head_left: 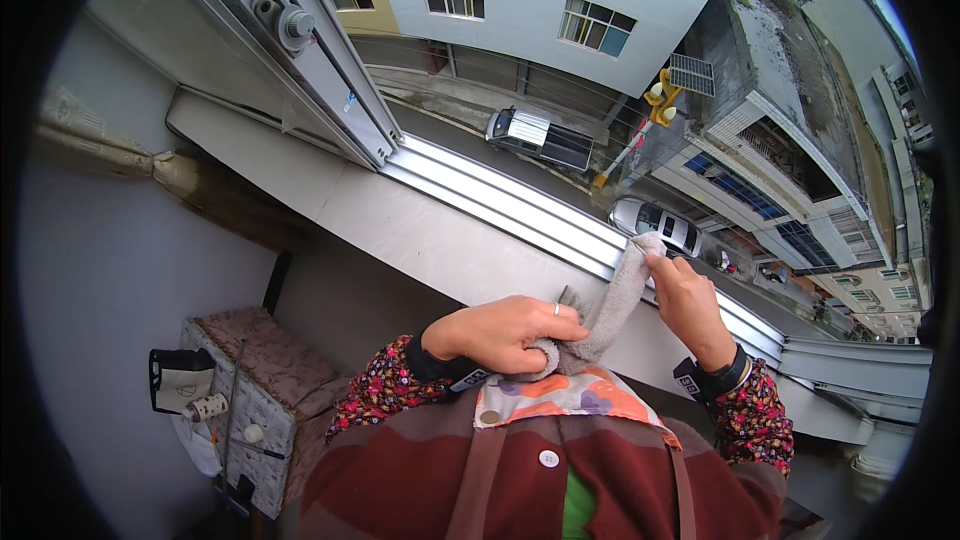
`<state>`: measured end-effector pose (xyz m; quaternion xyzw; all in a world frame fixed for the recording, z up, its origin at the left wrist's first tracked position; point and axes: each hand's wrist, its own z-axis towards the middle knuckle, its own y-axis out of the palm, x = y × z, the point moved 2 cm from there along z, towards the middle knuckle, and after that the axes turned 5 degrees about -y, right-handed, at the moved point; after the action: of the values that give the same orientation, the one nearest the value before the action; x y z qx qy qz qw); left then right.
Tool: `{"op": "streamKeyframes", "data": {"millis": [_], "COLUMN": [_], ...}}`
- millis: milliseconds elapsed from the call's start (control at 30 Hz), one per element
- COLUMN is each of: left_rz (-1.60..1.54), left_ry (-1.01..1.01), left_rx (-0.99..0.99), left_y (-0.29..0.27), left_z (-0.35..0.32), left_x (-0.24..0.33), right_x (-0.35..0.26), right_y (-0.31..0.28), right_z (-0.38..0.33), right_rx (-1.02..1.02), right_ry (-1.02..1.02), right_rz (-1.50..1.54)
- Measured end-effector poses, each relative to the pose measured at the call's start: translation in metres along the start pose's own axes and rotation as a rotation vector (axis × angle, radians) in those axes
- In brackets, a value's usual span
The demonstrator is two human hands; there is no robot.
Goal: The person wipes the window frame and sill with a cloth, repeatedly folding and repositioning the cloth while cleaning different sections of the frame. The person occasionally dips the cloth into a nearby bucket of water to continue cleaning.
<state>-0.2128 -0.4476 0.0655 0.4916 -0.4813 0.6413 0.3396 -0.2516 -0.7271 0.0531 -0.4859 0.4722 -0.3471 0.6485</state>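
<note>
A light grey cloth (617,308) is stretched between my two hands, above the pale window sill (440,240). My left hand (512,335), with a ring on one finger, is closed around its lower bunched part close to my apron (560,400). Farther out to the right, my right hand (690,308) pinches the cloth's upper end. That end lies over the white metal window track (510,203). Behind the cloth a small grey piece shows beside my left fingers; I cannot tell what it is.
On the left stands the sliding window frame (330,60) with a round grey fitting (293,28). A gathered curtain (110,145) hangs at far left. Below it is a patterned padded seat (265,360) with a bag (185,380). Outside, far down, are a street, parked vehicles and buildings.
</note>
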Motion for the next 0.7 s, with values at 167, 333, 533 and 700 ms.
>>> {"op": "streamKeyframes", "data": {"millis": [167,333,533,700], "left_rz": [-0.027,-0.102,-0.409,-0.452], "left_ry": [-0.001,-0.115,-0.292,-0.345], "left_rx": [0.064,0.258,0.614,0.636], "left_y": [-0.006,-0.014,-0.013,-0.014], "left_z": [-0.014,-0.046,-0.073,-0.077], "left_x": [-0.003,-0.014,-0.034,-0.034], "right_x": [-0.031,-0.068,-0.115,-0.111], "right_y": [0.022,0.045,0.072,0.072], "right_z": [0.054,0.127,0.210,0.225], "right_rx": [-0.034,-0.064,-0.039,-0.028], "right_ry": [-0.054,-0.201,-0.325,-0.378], "right_rz": [0.006,0.009,0.026,0.069]}}
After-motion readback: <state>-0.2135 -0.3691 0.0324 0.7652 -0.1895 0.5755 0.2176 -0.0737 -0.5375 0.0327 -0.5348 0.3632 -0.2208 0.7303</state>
